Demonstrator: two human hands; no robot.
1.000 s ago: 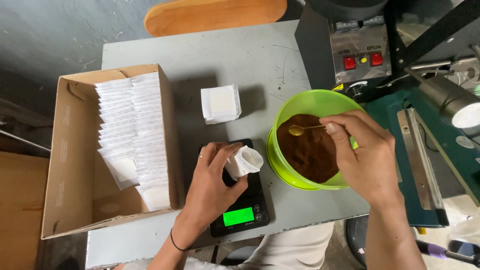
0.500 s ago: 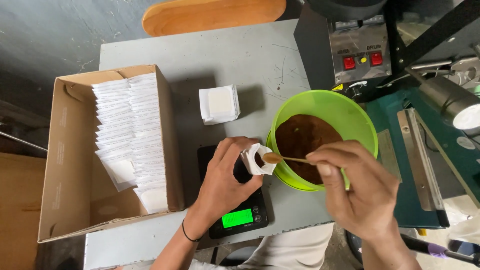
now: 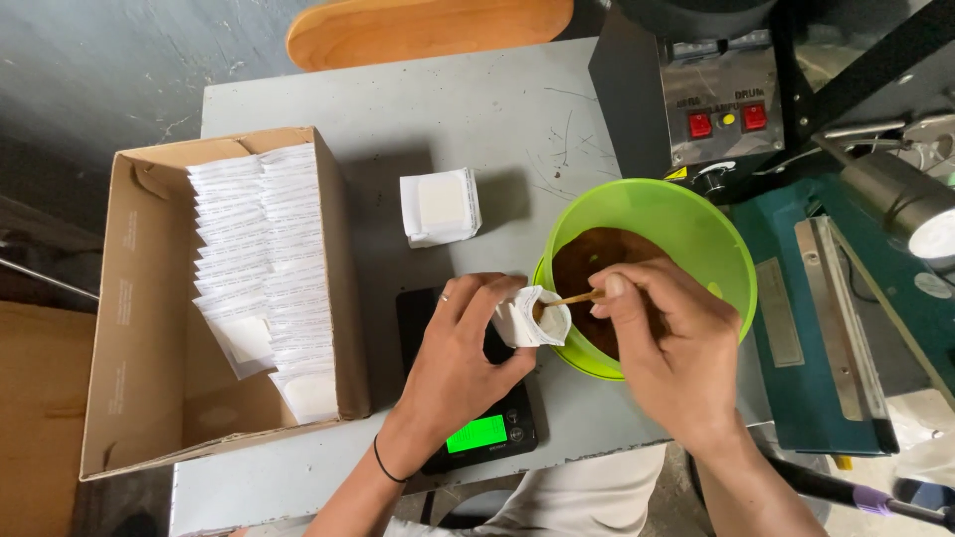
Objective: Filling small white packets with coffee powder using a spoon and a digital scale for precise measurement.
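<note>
The left hand (image 3: 453,363) pinches a small white paper sachet (image 3: 532,318) open above the black digital scale (image 3: 468,428). The right hand (image 3: 667,353) grips a thin wooden spoon (image 3: 575,297), tip inside the sachet, with the lime-green plastic bowl of brown powder (image 3: 696,234) at three o'clock. A tilted spoon or slack sachet mouth could spill powder onto the scale.

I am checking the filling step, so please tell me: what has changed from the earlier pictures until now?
The right hand carried the spoon from over the green bowl leftward to the mouth of the white sachet. The left hand raised the sachet toward the bowl, still holding it. The scale, the box of sachets and the small white packet stayed in place.
</note>
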